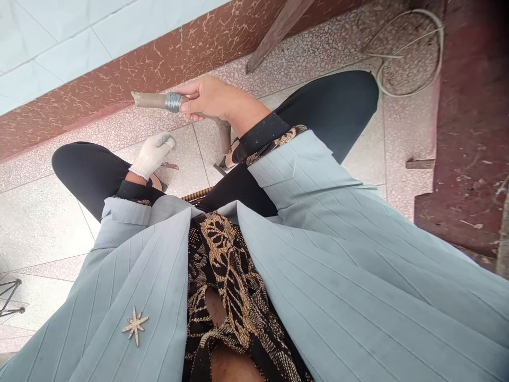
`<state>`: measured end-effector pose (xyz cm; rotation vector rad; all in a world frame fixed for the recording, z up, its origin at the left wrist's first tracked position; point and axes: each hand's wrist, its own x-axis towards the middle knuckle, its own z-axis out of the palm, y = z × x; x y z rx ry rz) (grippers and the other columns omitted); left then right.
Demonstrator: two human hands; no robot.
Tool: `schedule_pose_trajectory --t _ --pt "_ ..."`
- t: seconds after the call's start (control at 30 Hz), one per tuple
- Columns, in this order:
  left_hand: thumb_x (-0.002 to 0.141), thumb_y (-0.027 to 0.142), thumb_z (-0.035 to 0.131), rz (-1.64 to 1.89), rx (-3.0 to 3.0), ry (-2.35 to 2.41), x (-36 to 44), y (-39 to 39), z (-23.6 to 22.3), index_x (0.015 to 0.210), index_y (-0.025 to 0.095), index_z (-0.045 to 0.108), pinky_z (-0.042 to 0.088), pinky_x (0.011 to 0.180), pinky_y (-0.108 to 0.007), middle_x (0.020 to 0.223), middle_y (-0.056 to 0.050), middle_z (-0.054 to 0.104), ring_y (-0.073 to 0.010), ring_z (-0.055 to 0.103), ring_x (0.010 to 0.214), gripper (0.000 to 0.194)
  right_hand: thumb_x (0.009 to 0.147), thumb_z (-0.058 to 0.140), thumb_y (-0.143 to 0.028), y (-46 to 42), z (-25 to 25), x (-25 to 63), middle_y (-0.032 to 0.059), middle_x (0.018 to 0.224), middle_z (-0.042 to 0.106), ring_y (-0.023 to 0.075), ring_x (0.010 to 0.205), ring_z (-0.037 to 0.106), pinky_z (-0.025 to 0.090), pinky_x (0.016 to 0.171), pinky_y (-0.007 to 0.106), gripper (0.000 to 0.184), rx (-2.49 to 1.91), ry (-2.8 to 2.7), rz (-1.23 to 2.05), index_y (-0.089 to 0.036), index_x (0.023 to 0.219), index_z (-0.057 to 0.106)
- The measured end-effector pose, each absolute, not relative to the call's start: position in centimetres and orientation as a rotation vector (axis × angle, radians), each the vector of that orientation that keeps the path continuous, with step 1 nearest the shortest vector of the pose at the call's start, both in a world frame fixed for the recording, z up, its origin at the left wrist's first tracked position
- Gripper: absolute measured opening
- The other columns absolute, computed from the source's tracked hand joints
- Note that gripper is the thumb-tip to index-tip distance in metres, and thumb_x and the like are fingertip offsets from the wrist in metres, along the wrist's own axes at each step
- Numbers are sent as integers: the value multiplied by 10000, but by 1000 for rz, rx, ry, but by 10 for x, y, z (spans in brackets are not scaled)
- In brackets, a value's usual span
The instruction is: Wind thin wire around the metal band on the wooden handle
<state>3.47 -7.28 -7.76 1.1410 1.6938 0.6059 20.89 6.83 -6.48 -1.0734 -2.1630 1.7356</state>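
Before the baseboard (99,90), head view. Stick (150,100) held roughly level above the floor (43,223), pale cut end pointing left, seen close to the baseboard's lower edge. Silver wire (173,102) wound around it in tight, neighbouring turns.

Right hand (210,98): bare, near the baseboard, thumb and fingers pinching the stick at the wire's right edge. Wood stub (225,137) slants down beyond the fingers, away from the baseboard; the hand hides whether it joins the stick.

Left hand (153,154): white knit glove, farther out from the baseboard than the stick, fingers curled. Cannot tell whether they close on anything. Reddish twig (170,166) shows just beside the glove; contact unclear.

Surroundings: pale wall tiles (59,32) above the baseboard; slanting wood leg (278,34) in front of its right part; white cable (441,42) looped on the floor past that leg; red panel (473,106) at the baseboard's far right.

Wearer, facing the baseboard: grey-blue pinstripe jacket (338,254), black trousers (334,106), star-shaped pin (135,326) on the jacket's left side.
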Motion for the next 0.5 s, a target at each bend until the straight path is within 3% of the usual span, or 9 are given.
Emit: schedule_pose_trajectory --t 0.1,0.17,0.23,0.33,0.4,0.5 --pt "924 173 555 524 1153 1612 37 -76 -77 736 197 571 612 673 -248 718 4 452 -135 505 688 190 990 705 -105 67 -66 207 31 937 704 116 751 521 355 664 223 340 -1217 -2659 1134 -104 1312 812" --pt "903 158 554 488 1196 1584 37 -77 -76 730 197 580 589 633 -242 717 4 465 -136 499 677 179 933 770 -119 65 -68 206 60 963 735 156 805 546 330 698 249 285 -1241 -2827 992 -114 1206 852" --pt "881 142 557 480 1254 1581 37 -78 -76 729 195 593 575 635 -246 732 -4 516 -144 526 699 165 876 813 -90 64 -70 205 47 838 707 167 759 533 321 702 259 268 -1225 -2940 1018 -125 1136 871" --pt "878 148 556 517 1309 1623 33 -76 -75 736 199 604 573 696 -265 738 -9 562 -159 575 746 158 848 830 -48 63 -69 203 -37 579 549 130 617 463 314 663 245 243 -1137 -3110 1151 -133 1070 884" --pt "883 163 561 534 1357 1686 27 -74 -75 738 202 610 567 754 -281 734 -8 581 -167 597 777 158 878 804 -42 63 -65 204 -76 516 520 101 537 465 334 615 216 318 -1068 -3179 1359 -123 1179 870" --pt "894 197 576 540 1405 1744 17 -72 -77 751 207 622 549 787 -297 733 -11 612 -177 609 794 151 924 744 -21 67 -57 210 -79 595 627 70 510 530 393 562 166 485 -943 -3168 1733 -88 1404 776"
